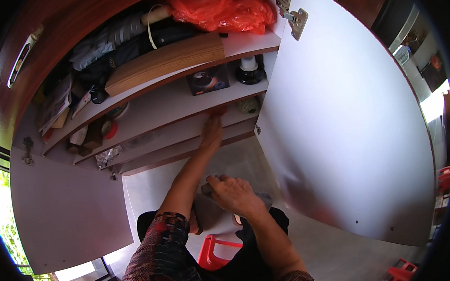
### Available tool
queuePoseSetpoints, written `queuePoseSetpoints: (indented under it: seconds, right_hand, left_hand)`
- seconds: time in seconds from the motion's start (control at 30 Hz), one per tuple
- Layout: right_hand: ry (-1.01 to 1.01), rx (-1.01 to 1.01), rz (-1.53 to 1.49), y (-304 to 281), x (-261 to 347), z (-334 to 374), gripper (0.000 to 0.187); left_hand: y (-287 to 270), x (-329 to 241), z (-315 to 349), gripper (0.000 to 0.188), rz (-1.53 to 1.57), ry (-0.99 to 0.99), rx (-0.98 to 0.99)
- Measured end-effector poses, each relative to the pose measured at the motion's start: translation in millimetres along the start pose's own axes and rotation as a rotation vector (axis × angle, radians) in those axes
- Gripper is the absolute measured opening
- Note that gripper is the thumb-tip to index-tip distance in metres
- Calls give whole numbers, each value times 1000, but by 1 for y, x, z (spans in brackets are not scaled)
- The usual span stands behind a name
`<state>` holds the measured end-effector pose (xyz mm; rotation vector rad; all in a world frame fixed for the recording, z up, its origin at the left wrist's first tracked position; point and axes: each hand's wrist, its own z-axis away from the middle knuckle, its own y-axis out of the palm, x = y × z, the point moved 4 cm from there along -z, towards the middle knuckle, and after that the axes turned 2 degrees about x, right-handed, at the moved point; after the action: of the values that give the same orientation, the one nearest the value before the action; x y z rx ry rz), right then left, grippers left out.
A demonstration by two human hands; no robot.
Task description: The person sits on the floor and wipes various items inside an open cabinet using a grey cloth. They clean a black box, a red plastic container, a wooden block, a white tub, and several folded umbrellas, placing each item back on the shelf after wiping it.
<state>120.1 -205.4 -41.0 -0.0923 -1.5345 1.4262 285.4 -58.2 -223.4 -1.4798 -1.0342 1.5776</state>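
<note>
- While the left hand (213, 131) reached in over a lower shelf (167, 140), its grip could not be told.
- The right hand (232, 193) clutched a greyish cloth (206, 189).

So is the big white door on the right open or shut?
Open: the door stands out on its hinge, and the shelves show.

Left door (72, 212) and right door (354, 109) flank a clear opening; inside, a white shelf (165, 105) crowds the left hand (212, 133) from above.

Bunched grey cloth (206, 189), gripped mid-air
</note>
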Motion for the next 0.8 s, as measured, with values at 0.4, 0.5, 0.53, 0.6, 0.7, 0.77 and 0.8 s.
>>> queuePoseSetpoints:
  seconds: [0.4,0.5,0.53,0.6,0.7,0.77,0.8]
  right_hand:
    - [-34,7,13,-2,9,-2,26]
    - [-26,27,31,-2,11,-4,28]
    - [-19,33,18,-1,10,-4,29]
    - [-11,40,-10,0,6,-3,29]
    - [24,18,-33,-7,0,-2,30]
    - [69,-20,-21,-22,2,-4,31]
    - [10,-229,-140,-32,0,-5,32]
  left_hand:
    - [-77,-2,40,79,-103,-141,-323]
    - [-66,23,18,92,-199,-285,-169]
    - [-63,30,14,91,-178,-304,-90]
    - [-58,44,12,88,-134,-346,66]
    - [-60,51,31,83,-83,-357,-117]
    - [-70,67,44,77,102,-317,-220]
    - [-75,75,54,75,193,-297,-272]
